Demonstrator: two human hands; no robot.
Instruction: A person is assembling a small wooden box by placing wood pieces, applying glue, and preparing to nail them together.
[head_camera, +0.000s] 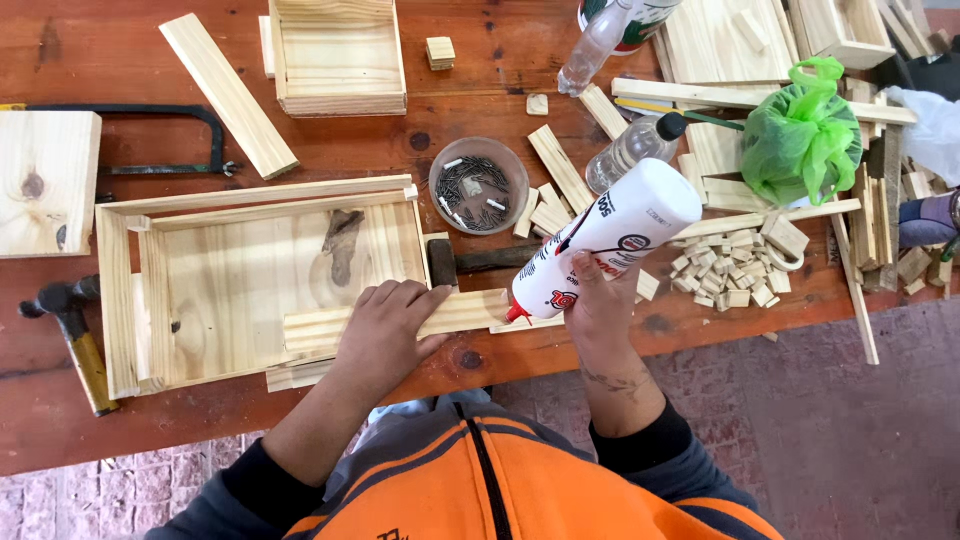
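My left hand (385, 330) lies flat, palm down, fingers spread a little, pressing on a pale wooden slat (400, 322) that rests across the near edge of the shallow wooden tray (115, 300). It grips nothing; it only bears down. My right hand (598, 305) is wrapped tight around the lower part of a white glue bottle (605, 238), which I hold tipped over so that its red nozzle (516, 314) points down toward seven o'clock, right at the end of the slat, touching or nearly touching the wood; I cannot tell which. The two hands are apart, with the slat's right end between them.

Just past the nozzle, at twelve o'clock from my left hand, a hammer (480, 260) lies on the red-brown table (80, 60), its dark head beside the tray's corner. Beyond it sits a round bowl of nails (478, 185). At one o'clock from the bowl, short offcuts (560, 165) are scattered, and two clear plastic bottles (635, 150) lie on their sides. At three o'clock from my right hand there is a heap of small wooden blocks (735, 268), and above that a knotted green plastic bag (800, 135) on a stack of strips.

Far out at nine o'clock a second hammer (75, 335) with a yellowish handle hangs over the table's near edge. At eleven o'clock lie a hacksaw (150, 140), a loose plank (228, 95) and a small wooden box (338, 55).
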